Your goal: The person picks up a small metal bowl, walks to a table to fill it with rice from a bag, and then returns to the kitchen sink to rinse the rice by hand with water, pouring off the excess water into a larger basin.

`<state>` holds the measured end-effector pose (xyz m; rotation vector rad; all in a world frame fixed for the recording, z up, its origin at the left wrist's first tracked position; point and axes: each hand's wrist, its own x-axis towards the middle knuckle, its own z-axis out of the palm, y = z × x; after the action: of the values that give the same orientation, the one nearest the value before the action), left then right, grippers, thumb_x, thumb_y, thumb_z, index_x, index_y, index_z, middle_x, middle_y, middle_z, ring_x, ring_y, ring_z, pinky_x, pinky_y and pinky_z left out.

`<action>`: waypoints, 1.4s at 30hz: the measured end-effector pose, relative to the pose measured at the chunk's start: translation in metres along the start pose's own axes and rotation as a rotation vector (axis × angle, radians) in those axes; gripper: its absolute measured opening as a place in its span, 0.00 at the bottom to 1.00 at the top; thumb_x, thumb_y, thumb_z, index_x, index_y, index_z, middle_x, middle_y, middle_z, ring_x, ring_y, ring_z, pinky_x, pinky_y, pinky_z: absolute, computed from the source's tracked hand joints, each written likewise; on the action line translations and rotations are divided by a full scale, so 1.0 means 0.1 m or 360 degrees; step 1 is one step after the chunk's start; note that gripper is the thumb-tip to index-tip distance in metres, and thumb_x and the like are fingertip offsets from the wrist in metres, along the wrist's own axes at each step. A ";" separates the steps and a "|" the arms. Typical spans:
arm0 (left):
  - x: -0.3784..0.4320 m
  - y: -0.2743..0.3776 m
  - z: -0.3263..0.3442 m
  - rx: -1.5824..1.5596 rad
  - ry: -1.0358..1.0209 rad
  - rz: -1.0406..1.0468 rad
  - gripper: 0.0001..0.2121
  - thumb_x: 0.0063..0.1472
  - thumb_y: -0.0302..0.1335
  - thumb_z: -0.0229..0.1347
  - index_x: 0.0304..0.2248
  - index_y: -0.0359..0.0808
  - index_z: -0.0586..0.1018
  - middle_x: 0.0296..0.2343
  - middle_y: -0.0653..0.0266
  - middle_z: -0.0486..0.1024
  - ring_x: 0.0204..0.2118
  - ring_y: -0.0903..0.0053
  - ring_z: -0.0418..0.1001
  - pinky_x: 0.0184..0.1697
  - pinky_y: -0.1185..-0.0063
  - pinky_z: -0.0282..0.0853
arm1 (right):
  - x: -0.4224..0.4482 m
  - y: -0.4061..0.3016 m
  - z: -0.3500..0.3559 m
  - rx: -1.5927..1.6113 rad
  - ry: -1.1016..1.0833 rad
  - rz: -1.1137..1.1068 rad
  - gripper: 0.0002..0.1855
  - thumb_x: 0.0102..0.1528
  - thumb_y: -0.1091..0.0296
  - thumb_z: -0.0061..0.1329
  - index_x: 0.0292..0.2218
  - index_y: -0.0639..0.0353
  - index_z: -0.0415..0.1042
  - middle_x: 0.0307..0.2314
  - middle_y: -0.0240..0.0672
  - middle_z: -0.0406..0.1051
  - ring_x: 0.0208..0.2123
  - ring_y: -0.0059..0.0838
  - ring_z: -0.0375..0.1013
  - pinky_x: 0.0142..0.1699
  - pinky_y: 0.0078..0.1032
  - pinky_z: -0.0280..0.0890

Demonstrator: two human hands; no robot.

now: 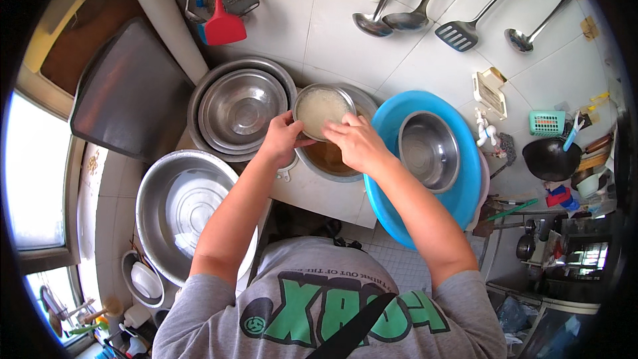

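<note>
My left hand (pixel 283 134) grips the rim of a small round metal bowl (pixel 350 99) from the left, thumb on top. Inside the bowl lies a pale, cloudy mass (pixel 321 107) with a grainy look. The fingers of my right hand (pixel 359 140) reach over the near right rim and touch or hover over that mass; whether they hold anything is hidden. Directly below the bowl stands a larger metal basin (pixel 366 102), partly covered by it, with brownish liquid (pixel 324 157) showing inside.
Nested steel basins (pixel 244 104) stand at left, above a large aluminium basin (pixel 149 209) with clear liquid. At right, a blue plastic tub (pixel 468 169) holds a steel bowl (pixel 428 154). Ladles (pixel 373 25) and a slotted turner (pixel 457 35) hang on the tiled wall.
</note>
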<state>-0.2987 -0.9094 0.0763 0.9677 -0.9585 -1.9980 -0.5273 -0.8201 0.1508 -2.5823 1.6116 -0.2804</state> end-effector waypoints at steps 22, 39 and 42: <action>0.14 0.07 -0.26 0.0136 -0.0050 0.0002 0.20 0.74 0.22 0.52 0.62 0.26 0.77 0.53 0.56 0.82 0.53 0.68 0.84 0.52 0.66 0.89 | 0.10 0.34 -0.03 -0.0131 0.0101 0.0200 0.33 0.57 0.81 0.51 0.63 0.58 0.80 0.66 0.30 0.77 0.51 0.41 0.72 0.61 0.38 0.70; -0.11 0.09 -0.03 0.0109 -0.0118 -0.0055 0.19 0.73 0.22 0.53 0.61 0.28 0.78 0.53 0.60 0.82 0.52 0.70 0.84 0.51 0.67 0.89 | 0.40 0.30 0.06 -0.0178 0.0125 0.0179 0.37 0.55 0.81 0.51 0.66 0.56 0.77 0.70 0.29 0.72 0.54 0.41 0.73 0.63 0.39 0.70; -0.11 0.09 -0.01 0.0113 -0.0130 -0.0042 0.19 0.73 0.21 0.53 0.61 0.28 0.78 0.53 0.60 0.82 0.52 0.70 0.84 0.51 0.67 0.89 | 0.46 0.25 0.09 -0.0137 0.0113 0.0146 0.36 0.56 0.80 0.51 0.66 0.56 0.77 0.69 0.29 0.73 0.55 0.41 0.73 0.63 0.40 0.70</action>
<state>-0.2904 -0.9049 0.0875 0.9479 -1.0730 -2.0513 -0.5278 -0.8725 0.1432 -2.5783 1.7988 -0.3059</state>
